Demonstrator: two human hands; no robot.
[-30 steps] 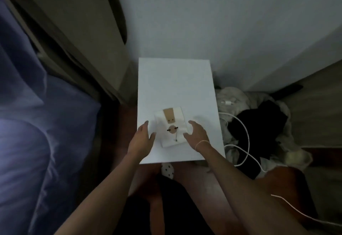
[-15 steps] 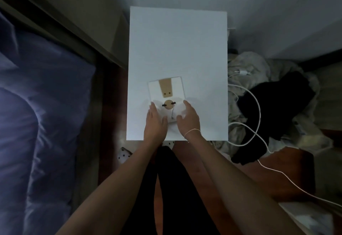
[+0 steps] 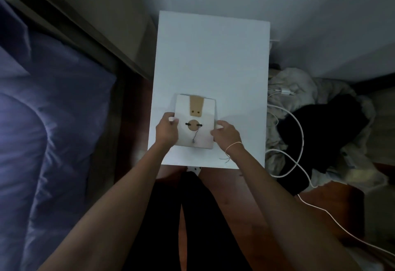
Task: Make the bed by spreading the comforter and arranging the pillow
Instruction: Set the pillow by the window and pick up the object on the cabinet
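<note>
A bluish-purple comforter (image 3: 49, 134) lies rumpled on the bed at the left. No pillow is clearly visible. On the white bedside table (image 3: 211, 61) lies a white card-like packet (image 3: 195, 121) with a brown tab, a brown disc and a thin string. My left hand (image 3: 167, 129) grips its left edge, thumb on top. My right hand (image 3: 224, 134), a thin string around its wrist, holds its right edge with curled fingers.
A beige headboard panel (image 3: 96, 14) runs diagonally between bed and table. Right of the table a pile of light and black clothes (image 3: 320, 121) lies on the wooden floor, with white charger cables (image 3: 299, 134) looped over it. My dark-clad legs (image 3: 192, 217) stand below the table.
Both hands moved from the packet's near end to its two side edges and took hold of it. The camera view shifted slightly, bringing the table closer.
</note>
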